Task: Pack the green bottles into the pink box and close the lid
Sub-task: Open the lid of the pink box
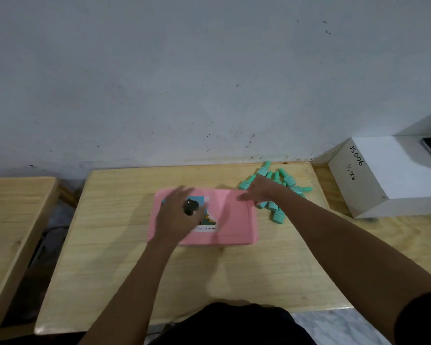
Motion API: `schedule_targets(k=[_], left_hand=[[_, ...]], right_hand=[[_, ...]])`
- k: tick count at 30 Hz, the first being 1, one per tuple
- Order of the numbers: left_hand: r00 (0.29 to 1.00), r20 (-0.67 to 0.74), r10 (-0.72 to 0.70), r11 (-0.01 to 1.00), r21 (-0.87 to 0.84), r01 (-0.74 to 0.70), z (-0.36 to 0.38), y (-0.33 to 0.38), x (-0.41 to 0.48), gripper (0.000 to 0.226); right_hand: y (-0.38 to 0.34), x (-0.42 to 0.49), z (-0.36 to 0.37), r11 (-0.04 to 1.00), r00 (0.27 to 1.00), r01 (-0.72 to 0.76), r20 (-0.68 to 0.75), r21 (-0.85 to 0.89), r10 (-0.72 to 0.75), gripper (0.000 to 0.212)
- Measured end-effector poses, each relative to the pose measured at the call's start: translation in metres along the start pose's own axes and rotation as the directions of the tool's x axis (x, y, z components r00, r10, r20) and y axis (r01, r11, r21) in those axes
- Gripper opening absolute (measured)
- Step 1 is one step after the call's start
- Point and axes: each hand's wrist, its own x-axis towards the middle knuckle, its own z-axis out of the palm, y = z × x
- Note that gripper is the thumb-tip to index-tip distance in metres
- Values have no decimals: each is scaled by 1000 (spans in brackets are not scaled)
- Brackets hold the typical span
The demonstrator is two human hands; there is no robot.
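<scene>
The pink box (234, 220) lies flat in the middle of the wooden table (135, 257), lid down, with a picture label on top. My left hand (177, 212) hovers over the box's left half, fingers spread, wearing a black ring. My right hand (261, 189) reaches over the box's far right corner with fingers extended, holding nothing. Several green bottles (284, 185) lie in a loose pile on the table right of the box, partly hidden behind my right hand and wrist.
A white cardboard box (388, 175) marked "JS 006" stands at the right edge. A second wooden table (13, 207) sits to the left, with a gap between. A wall (209, 83) rises directly behind the table.
</scene>
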Motion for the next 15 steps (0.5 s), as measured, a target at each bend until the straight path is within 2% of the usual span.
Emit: schedule_targets(k=[1, 2, 4, 6, 9, 12, 15], left_hand=[[986, -102, -130, 992, -14, 129, -7, -13, 5, 63], [955, -127, -267, 964, -36, 264, -13, -27, 9, 62], [889, -13, -458, 885, -103, 454, -20, -46, 13, 56], [874, 82, -480, 860, -154, 487, -22, -53, 12, 46], [884, 55, -465, 864, -188, 467, -21, -54, 12, 50], [880, 53, -473, 858, -197, 473, -21, -53, 14, 54], [870, 59, -489, 850, -193, 491, -19, -52, 13, 53]], right_hand=[[0, -1, 0, 1000, 1000, -7, -2, -2, 7, 53], [0, -1, 1, 1000, 1000, -10, -8, -6, 9, 53], [0, -1, 2, 1000, 999, -21, -24, 1, 21, 52], [-2, -2, 2, 1000, 999, -30, -36, -5, 29, 47], [-7, -5, 3, 998, 997, -40, -64, -46, 37, 40], [-13, -10, 6, 995, 993, -53, -113, -84, 43, 44], [-14, -15, 12, 999, 984, -45, -176, -23, 40, 44]])
